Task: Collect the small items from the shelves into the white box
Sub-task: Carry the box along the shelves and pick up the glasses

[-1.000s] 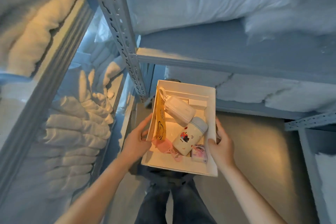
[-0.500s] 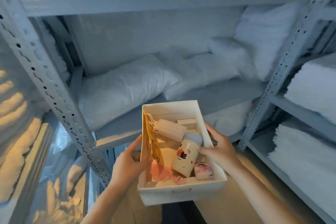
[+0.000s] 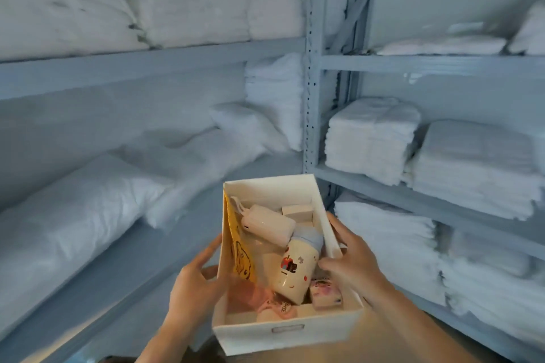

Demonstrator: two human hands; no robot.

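We have the white box [image 3: 290,330] off the shelves and carried at waist level in front of us, one hand on each long side, which keeps it level so the load stays put. Left hand [image 3: 196,283] is flat against the left wall, fingers spread and thumb hooked near the rim; it looks like a press, not a full wrap. Right hand [image 3: 352,267] curls over the right rim with its fingertips dipping inside, close to the bottle [image 3: 293,270]; we can't tell if they touch it. Neither hand holds anything besides the box. Inside: a yellow pouch [image 3: 239,250] standing against the left wall, probably because it's too flat to stand alone; a white power bank [image 3: 268,225] lying across the middle with the bottle's blue cap leaning on it; a small white carton [image 3: 296,211] at the far end; a little printed case [image 3: 326,293] and something pink [image 3: 272,308] at the near end. The shelving [image 3: 312,68] around us shows only pillows [image 3: 73,215] on the left and folded towels [image 3: 371,138] on the right; no loose small items visible from here, so collection looks mostly done, or the next pick is out of view. Risk: the bottle rolls if the box tips.
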